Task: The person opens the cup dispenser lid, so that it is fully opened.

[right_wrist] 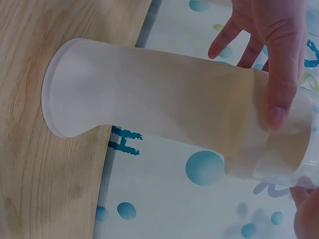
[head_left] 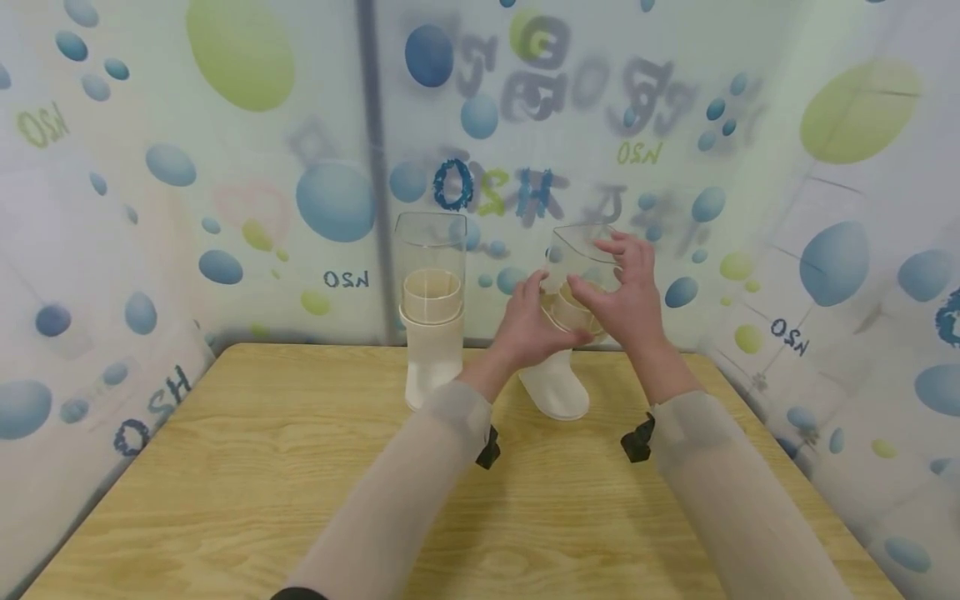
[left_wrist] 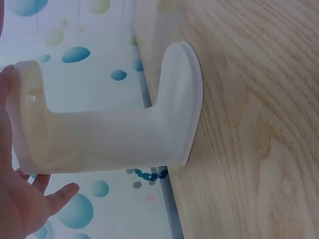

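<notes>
A white boot-shaped holder (head_left: pixel 555 387) stands on the table at the right, with a clear plastic sleeve (head_left: pixel 577 246) rising from its cream collar (right_wrist: pixel 244 124). My left hand (head_left: pixel 528 329) grips the collar from the left, its thumb across the front. On the right side, my right hand (head_left: pixel 630 287) holds the sleeve at the collar; the thumb (right_wrist: pixel 279 107) lies on the sleeve's lower part and the other fingers reach behind. A second white boot-shaped holder (head_left: pixel 433 358) stands upright to the left with its own clear sleeve (head_left: pixel 431 242), untouched by either hand.
The wood-grain table (head_left: pixel 300 467) ends at the back against a pale wall panel (head_left: pixel 330 308) printed with blue and green drops. Similar panels rise on the left and right. A black wrist mount (head_left: pixel 637 440) shows on the right sleeve.
</notes>
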Available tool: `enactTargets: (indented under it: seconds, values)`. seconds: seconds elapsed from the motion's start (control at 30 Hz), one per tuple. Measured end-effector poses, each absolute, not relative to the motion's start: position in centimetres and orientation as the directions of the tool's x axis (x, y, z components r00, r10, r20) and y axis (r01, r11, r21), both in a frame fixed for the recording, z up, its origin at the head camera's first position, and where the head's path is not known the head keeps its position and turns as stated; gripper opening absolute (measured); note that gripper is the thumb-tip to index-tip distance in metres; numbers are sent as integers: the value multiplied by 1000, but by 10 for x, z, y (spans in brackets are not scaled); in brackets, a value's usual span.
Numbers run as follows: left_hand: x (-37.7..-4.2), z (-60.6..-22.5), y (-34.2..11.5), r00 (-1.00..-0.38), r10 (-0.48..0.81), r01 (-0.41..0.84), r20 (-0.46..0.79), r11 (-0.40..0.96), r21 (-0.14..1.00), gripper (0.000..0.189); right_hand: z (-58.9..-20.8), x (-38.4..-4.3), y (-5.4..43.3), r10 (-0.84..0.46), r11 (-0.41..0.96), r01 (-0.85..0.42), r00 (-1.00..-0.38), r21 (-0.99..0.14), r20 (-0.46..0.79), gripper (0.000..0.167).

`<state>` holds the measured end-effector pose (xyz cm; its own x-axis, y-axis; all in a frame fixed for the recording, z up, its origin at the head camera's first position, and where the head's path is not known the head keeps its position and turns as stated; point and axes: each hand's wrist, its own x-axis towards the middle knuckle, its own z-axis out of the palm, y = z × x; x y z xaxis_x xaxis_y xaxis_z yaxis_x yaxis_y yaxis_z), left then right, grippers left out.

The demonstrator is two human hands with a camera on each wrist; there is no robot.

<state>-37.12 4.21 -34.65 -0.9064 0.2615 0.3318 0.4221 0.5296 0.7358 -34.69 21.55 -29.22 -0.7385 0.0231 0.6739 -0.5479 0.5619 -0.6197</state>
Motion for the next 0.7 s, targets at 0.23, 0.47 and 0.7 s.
enactTargets:
  seconds: [0.23,0.47,0.7]
  values:
    - [-363,-349,47,-915,208,402,347,553,730,126,-295,-347,217,28,507,-563,-747,-653,665,65]
    - [-357,-350,55,-921,145,372,360,600,708,128,-297,-347,217,54,481,-547,-761,-685,647,72]
    - [-351,-353,61,-920,83,349,384,623,700,130,-299,-347,217,61,457,-529,-784,-715,618,80]
